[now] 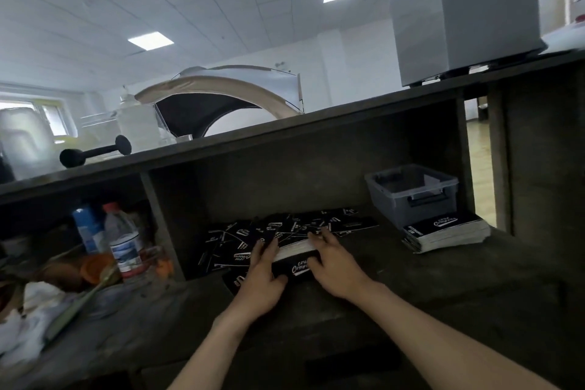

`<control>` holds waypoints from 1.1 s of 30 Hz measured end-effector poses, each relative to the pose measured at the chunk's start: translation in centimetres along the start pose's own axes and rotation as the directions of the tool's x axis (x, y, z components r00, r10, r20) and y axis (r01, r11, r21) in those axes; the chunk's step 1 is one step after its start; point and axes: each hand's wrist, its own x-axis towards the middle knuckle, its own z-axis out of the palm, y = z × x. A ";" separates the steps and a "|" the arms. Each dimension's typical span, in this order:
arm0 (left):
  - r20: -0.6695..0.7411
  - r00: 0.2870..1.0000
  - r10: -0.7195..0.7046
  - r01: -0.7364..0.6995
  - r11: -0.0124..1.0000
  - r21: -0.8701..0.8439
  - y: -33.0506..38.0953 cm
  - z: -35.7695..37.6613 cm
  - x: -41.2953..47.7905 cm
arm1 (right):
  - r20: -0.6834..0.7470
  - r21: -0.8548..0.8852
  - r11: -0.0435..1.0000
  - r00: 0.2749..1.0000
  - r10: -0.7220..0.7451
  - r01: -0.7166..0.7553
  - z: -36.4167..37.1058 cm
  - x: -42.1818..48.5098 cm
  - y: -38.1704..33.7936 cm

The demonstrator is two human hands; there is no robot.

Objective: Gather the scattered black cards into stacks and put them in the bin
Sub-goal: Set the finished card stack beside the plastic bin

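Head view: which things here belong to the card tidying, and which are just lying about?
Belong to the job: scattered black cards; card stack gripped by left hand and right hand; finished stack beside the grey bin.

Just lying about: dumbbell; water bottle; tent.

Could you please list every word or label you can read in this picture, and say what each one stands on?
"Camp…", white script, on the near stack; the rest is blurred.
"Camp…", same script, on the right stack beside the bin; its ending and the small line above it are unreadable.
Scattered cards: white print, too blurred to read.
Bottles: labels too blurred to read.
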 end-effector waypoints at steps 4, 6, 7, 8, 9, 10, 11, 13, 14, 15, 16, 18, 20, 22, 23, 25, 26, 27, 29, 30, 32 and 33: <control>-0.024 0.998 -0.062 0.060 0.997 -0.056 0.2 0.0 0.4 | 0.004 0.018 1.000 1.000 0.017 -0.017 -0.2 0.3 0.2; -0.012 0.997 -0.076 0.076 0.996 -0.043 0.4 -0.1 0.5 | 0.029 0.040 0.999 0.999 0.031 -0.032 -0.2 0.5 0.4; -0.007 0.996 -0.088 0.088 0.996 -0.027 0.5 -0.2 0.7 | 0.046 0.030 0.999 0.998 0.041 -0.042 -0.2 0.7 0.4; -0.004 0.995 -0.100 0.100 0.995 -0.004 0.6 -0.3 0.9 | 0.069 0.014 0.999 0.997 0.047 -0.048 -0.3 0.8 0.2; 0.006 0.994 -0.109 0.109 0.994 0.023 0.7 -0.4 1.0 | 0.094 0.007 0.999 0.994 0.049 -0.050 -0.4 0.9 0.1; 0.019 0.994 -0.111 0.110 0.993 0.049 0.9 -0.4 1.1 | 0.115 0.003 0.999 0.992 0.045 -0.045 -0.6 0.8 0.0; 0.033 0.994 -0.109 0.106 0.992 0.075 1.0 -0.4 1.2 | 0.123 0.005 0.999 0.992 0.039 -0.040 -0.9 0.8 -0.1; 0.041 0.993 -0.107 0.102 0.989 0.109 1.6 0.0 1.1 | 0.099 0.029 0.998 0.994 0.044 -0.047 -1.6 0.2 0.2; 0.028 0.994 -0.108 0.104 0.987 0.124 1.9 0.2 0.9 | 0.077 0.042 0.998 0.996 0.044 -0.048 -1.9 -0.2 0.3; 0.020 0.994 -0.112 0.108 0.986 0.128 2.5 0.5 0.7 | 0.054 0.049 0.998 0.998 0.038 -0.041 -2.2 -0.9 0.5; 0.009 0.993 -0.118 0.116 0.986 0.124 3.0 0.7 0.6 | 0.032 0.061 0.998 0.999 0.029 -0.031 -2.6 -1.5 0.8; -0.036 0.994 -0.106 0.108 0.991 0.073 4.3 0.9 0.5 | -0.038 0.122 0.992 0.999 0.029 -0.024 -3.9 -2.9 1.5; -0.105 0.992 -0.066 0.066 0.998 -0.007 5.8 1.6 0.6 | -0.166 0.216 0.975 0.983 0.080 -0.043 -6.3 -4.3 2.6; -0.063 0.996 -0.061 0.051 0.987 -0.149 8.2 2.9 1.0 | -0.259 0.297 0.947 0.944 0.204 -0.123 -9.5 -5.6 4.4; 0.008 0.998 -0.067 0.066 0.967 -0.244 9.6 3.9 1.1 | -0.263 0.307 0.933 0.925 0.272 -0.187 -11.2 -6.2 5.5; 0.154 0.986 -0.057 0.109 0.928 -0.356 12.6 6.4 1.4 | -0.237 0.261 0.906 0.888 0.394 -0.332 -14.2 -7.4 7.8; 0.185 0.982 -0.039 0.104 0.930 -0.354 13.8 7.7 1.8 | -0.237 0.234 0.890 0.865 0.443 -0.392 -15.4 -8.0 8.9; 0.207 0.978 -0.030 0.106 0.923 -0.369 15.1 9.0 2.3 | -0.250 0.214 0.871 0.837 0.486 -0.442 -16.4 -8.5 9.9; 0.235 0.972 -0.004 0.092 0.926 -0.365 17.5 11.1 3.1 | -0.298 0.171 0.827 0.772 0.561 -0.535 -17.9 -9.4 11.7; 0.253 0.967 0.007 0.089 0.927 -0.364 18.5 12.0 3.4 | -0.322 0.140 0.805 0.742 0.588 -0.577 -18.5 -9.8 12.5; 0.262 0.965 0.026 0.066 0.940 -0.336 20.0 13.4 3.8 | -0.362 0.083 0.777 0.708 0.607 -0.624 -19.4 -10.3 13.7; 0.237 0.971 0.041 0.032 0.954 -0.298 20.4 14.0 3.9 | -0.378 0.069 0.771 0.699 0.607 -0.633 -19.5 -10.4 14.2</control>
